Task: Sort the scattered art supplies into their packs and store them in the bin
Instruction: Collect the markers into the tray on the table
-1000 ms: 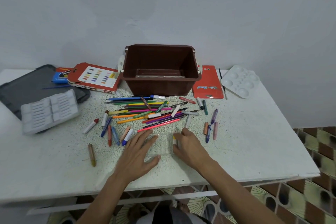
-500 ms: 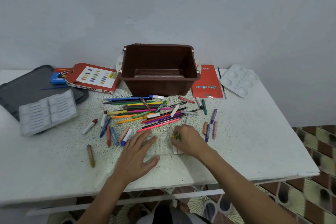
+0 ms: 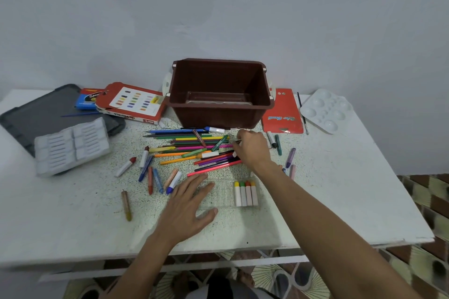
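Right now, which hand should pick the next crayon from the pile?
Probably the right hand: it is over the pile, while the left hand lies flat on the clear tray, steadying it.

The side of my red-and-white box reads "OIL PASTELS", upside down. The blue box shows "Spe…". The script on the red pack is too blurred to read.
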Tool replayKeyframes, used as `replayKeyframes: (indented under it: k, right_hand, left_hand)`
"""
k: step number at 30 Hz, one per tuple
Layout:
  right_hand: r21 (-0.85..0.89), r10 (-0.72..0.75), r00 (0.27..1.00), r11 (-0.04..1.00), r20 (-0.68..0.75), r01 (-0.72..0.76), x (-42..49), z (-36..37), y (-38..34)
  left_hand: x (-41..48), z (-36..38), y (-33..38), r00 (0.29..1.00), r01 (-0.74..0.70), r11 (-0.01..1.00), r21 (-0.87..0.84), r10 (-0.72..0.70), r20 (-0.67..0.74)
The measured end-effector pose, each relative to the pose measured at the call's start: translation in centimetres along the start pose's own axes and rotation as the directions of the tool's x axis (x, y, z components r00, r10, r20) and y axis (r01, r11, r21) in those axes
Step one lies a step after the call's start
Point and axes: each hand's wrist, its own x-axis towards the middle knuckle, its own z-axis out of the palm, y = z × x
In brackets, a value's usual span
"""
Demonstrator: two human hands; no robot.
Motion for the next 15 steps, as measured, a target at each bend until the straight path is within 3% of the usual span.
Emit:
replayKeyframes:
  k: [4, 7, 10, 15]
  right_hand:
    - [-0.051, 0.088, 0.995, 0.995, 0.049, -0.086, 0.6, 0.9, -0.2]
    - [0.011, 0.146, 0.988, 0.989, 0.057, -0.147, 0.8, 1.0, -0.4]
    - [0.207, 0.175, 0.984, 0.962, 0.043, -0.180, 0.5, 0.5, -0.6]
    - [0.535, 0.212, 0.972, 0.812, 0.103, -0.233, -1.0, -1.4, -0.8]
  left_hand:
    - [0.0, -0.1, 0.1, 1.000, 0.005, 1.000, 0.004, -0.005, -0.002]
    - [0.0, -0.1, 0.1, 1.000, 0.004, 1.000, 0.001, -0.004, -0.001]
    - [0.0, -0.1, 0.0, 1.000, -0.001, 1.000, 0.001, 0.001, 0.000]
    - [0.0, 0.0, -0.1, 1.000, -0.001, 1.000, 0.004, 0.001, 0.011]
